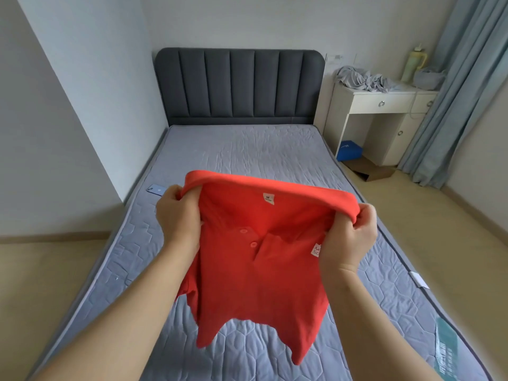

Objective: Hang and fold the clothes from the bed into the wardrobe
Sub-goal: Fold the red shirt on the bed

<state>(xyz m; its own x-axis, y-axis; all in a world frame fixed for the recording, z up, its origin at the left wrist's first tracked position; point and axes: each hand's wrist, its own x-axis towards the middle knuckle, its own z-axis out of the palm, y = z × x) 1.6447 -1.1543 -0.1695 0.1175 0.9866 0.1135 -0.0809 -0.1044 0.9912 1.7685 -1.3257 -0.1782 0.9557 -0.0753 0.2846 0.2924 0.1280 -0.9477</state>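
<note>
Red polo shirt hangs in the air over the bed, hem dangling clear of the mattress. My left hand and right hand each pinch 1 end of the collar, fingers curled into the fabric. I'd say level both grips, pull taut, lay it flat with the 2 buttons down, then fold. Wardrobe not in view.

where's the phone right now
In the head view the blue phone lies at the left edge of the mattress, near the wall, just left of the left hand that grips the red polo shirt.
</note>
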